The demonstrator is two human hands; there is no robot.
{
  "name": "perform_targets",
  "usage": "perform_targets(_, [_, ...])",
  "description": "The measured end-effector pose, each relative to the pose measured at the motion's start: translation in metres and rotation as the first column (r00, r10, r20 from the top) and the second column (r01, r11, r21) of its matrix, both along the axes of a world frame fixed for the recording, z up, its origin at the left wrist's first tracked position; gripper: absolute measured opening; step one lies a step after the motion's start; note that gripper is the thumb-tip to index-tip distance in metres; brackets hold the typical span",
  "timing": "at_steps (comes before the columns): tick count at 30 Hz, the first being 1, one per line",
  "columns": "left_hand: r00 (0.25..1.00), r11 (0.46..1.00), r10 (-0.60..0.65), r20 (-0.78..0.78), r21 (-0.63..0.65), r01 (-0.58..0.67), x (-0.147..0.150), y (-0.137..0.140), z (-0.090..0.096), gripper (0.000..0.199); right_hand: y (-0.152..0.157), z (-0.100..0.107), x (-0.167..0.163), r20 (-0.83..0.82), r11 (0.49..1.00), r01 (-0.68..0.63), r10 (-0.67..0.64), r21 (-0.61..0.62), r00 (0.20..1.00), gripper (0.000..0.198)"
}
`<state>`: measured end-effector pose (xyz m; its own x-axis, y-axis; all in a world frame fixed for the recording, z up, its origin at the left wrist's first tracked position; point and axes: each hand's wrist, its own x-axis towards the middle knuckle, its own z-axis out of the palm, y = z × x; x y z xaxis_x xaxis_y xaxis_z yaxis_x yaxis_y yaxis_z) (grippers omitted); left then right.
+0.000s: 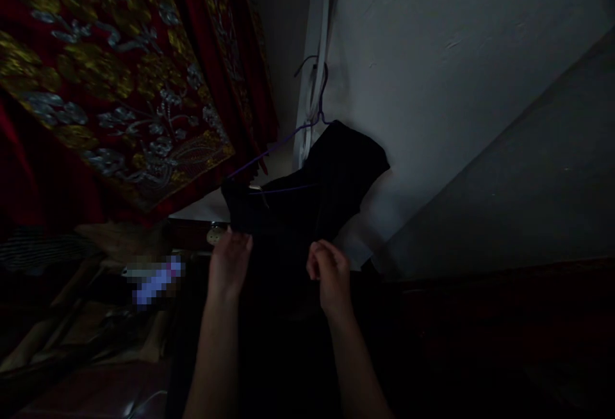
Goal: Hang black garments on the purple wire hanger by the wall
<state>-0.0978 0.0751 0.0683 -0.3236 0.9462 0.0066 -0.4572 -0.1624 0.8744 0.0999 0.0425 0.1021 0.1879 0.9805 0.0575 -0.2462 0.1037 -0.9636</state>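
A black garment [346, 163], its exact kind lost in the dark, hangs on a thin purple hanger [281, 145]. The hanger's hook goes round a white strip [312, 79] against the wall. My left hand [230, 262] is closed at the garment's left side, its fingertips curled on the cloth. To the right, my right hand [331, 273] is closed too, thumb and fingers pinching the dark fabric. Below my hands, the black cloth merges with the shadow, so its lower edge is hidden.
A red cloth [129, 86] with gold and silver embroidery hangs at upper left. Beneath it stands wooden furniture [96, 332] with a blurred light-coloured item [156, 281] on or near it. A pale wall [456, 54] rises behind and to the right.
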Motion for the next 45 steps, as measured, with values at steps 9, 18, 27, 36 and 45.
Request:
perform_targets(9, [0.922,0.990,-0.131,-0.365,-0.101,0.100,0.040,-0.019,-0.012,0.025,-0.012,-0.017,0.023,-0.037,0.991,0.062,-0.067,-0.120,0.997,0.036])
perform_targets(18, [0.868,0.931,-0.358,-0.343,-0.061,0.360,0.071,-0.038,0.021,0.029,-0.011,-0.055,0.024,0.315,0.986,-0.077,0.122,-0.151,0.941,0.035])
perform_targets(27, [0.684,0.914,-0.192,-0.704,0.126,0.386,0.083,-0.065,0.047,0.017,-0.027,-0.046,0.007,-0.210,0.948,-0.293,0.264,-0.125,0.941,0.065])
perform_targets(36, [0.589,0.788,-0.462,-0.663,-0.002,0.616,0.023,-0.053,0.035,0.045,-0.007,0.022,0.017,0.141,0.728,-0.635,0.679,-0.258,0.721,0.016])
perform_targets(45, [0.136,0.769,-0.297,-0.945,-0.153,0.621,-0.002,-0.029,0.010,0.016,0.047,0.055,0.047,0.526,0.801,-0.597,0.522,-0.033,0.671,0.017])
